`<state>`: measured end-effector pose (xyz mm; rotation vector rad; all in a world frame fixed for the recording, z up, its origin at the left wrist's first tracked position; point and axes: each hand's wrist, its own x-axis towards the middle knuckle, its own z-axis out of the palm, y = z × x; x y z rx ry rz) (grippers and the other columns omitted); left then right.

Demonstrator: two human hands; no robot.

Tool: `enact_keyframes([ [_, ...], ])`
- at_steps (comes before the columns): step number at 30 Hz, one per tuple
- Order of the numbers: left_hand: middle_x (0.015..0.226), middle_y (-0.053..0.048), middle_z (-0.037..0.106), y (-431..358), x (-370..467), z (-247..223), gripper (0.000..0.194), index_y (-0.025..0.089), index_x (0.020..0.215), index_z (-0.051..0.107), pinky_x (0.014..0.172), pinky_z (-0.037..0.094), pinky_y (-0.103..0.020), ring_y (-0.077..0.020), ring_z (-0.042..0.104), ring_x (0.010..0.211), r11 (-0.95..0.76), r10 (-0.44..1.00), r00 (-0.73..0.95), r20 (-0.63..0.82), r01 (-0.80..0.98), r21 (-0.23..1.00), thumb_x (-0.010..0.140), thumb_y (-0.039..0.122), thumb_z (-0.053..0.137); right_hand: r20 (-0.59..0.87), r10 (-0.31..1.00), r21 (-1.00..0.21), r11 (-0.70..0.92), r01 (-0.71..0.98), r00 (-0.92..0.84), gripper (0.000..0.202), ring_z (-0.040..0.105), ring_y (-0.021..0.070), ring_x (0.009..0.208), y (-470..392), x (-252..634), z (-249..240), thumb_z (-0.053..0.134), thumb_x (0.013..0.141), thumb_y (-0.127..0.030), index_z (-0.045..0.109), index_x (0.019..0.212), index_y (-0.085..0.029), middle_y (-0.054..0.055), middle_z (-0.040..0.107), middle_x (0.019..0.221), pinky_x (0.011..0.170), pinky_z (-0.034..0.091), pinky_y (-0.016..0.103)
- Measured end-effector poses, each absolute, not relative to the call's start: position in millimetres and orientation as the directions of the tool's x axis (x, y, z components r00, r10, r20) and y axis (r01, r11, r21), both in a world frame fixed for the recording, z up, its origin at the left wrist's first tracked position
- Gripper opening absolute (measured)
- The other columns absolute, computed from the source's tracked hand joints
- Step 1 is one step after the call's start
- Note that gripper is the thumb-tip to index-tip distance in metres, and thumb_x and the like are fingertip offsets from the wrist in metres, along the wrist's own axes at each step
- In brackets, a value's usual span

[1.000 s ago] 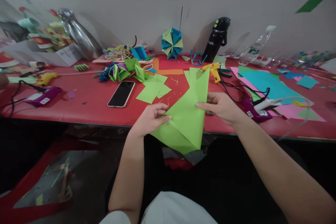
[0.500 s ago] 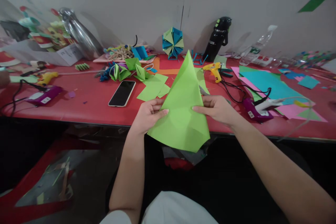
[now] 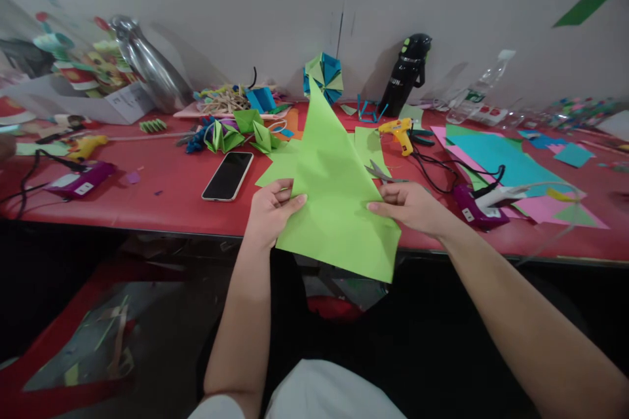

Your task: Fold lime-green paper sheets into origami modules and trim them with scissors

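Observation:
A light green sheet of paper [image 3: 344, 203] is held up over the table's front edge, its top tapering to a tall point. My left hand [image 3: 272, 213] pinches its left edge, thumb in front and fingers behind. On the opposite edge, my right hand [image 3: 410, 208] grips the sheet the same way. Scissors [image 3: 377, 172] show just behind my right fingers, blades toward the left; their handles are mostly hidden, and I cannot tell whether the hand touches them. Smaller green paper pieces [image 3: 278, 167] lie partly hidden behind the sheet.
A phone [image 3: 228, 176] lies left of the sheet, with folded green paper shapes [image 3: 248, 131] beyond it. A yellow glue gun [image 3: 400, 134] and its cable are at right, beside coloured sheets [image 3: 506, 157]. A black bottle [image 3: 405, 75] stands by the wall.
The sheet has opened flatter, and its pointed top has swung left. Its lower right corner has spread outward. More of the scissors shows beside my right hand. Both hands keep their grip.

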<state>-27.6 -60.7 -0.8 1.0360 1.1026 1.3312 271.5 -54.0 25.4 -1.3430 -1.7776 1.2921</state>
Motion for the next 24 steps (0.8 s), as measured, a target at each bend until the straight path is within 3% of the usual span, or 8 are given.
enact_keyframes([
  [6,0.097,-0.013,0.082,-58.4,-34.8,-1.6,0.058,0.012,0.112,0.073,0.084,0.065,-0.045,-0.0313,0.079,0.09,-0.041,0.995,-0.095,0.017,-0.251,0.967,0.062,0.031,0.095,-0.153,0.923,-0.889,0.027,0.458,-0.352,0.043,0.069,0.0199,0.077,-53.1,280.5,32.7,0.082,0.073,-0.06,0.075,0.086,-0.02,0.005,0.076,0.084,0.074,0.054,0.034],
  [12,0.097,-0.012,0.082,-56.6,-32.2,-3.7,0.055,0.014,0.111,0.073,0.083,0.066,-0.046,-0.0316,0.08,0.087,-0.04,0.996,-0.089,0.017,-0.257,0.966,0.062,0.029,0.094,-0.156,0.927,-0.874,0.032,0.484,-0.342,0.041,0.071,0.0214,0.082,-50.9,290.7,32.9,0.084,0.071,-0.055,0.077,0.093,-0.021,0.005,0.078,0.089,0.081,0.056,0.036],
  [16,0.097,-0.012,0.082,-54.6,-33.1,-7.3,0.052,0.014,0.11,0.074,0.083,0.066,-0.045,-0.0311,0.08,0.088,-0.033,0.996,-0.088,0.014,-0.224,0.974,0.064,0.03,0.093,-0.255,0.863,-0.842,0.024,0.538,-0.437,0.033,0.069,0.0189,0.072,-51.0,298.0,40.4,0.082,0.074,-0.054,0.077,0.083,-0.022,0.002,0.075,0.075,0.073,0.055,0.033],
  [19,0.096,-0.011,0.082,-54.3,-35.7,-7.8,0.054,0.013,0.112,0.074,0.084,0.065,-0.044,-0.0298,0.08,0.087,-0.042,0.994,-0.104,0.019,-0.217,0.975,0.064,0.028,0.093,-0.303,0.858,-0.808,-0.001,0.589,-0.416,0.033,0.066,0.0184,0.068,-51.3,302.4,44.0,0.08,0.077,-0.055,0.077,0.074,-0.022,0.002,0.072,0.067,0.07,0.054,0.032],
  [24,0.101,-0.014,0.082,-55.0,-33.3,-6.9,0.054,0.013,0.114,0.072,0.086,0.065,-0.044,-0.0299,0.079,0.091,-0.02,0.995,-0.097,-0.001,-0.217,0.976,0.066,0.028,0.091,-0.183,0.919,-0.899,-0.013,0.437,-0.35,0.041,0.071,0.0237,0.093,-49.1,294.4,33.2,0.076,0.082,-0.058,0.08,0.108,-0.027,0.006,0.079,0.104,0.083,0.057,0.037],
])
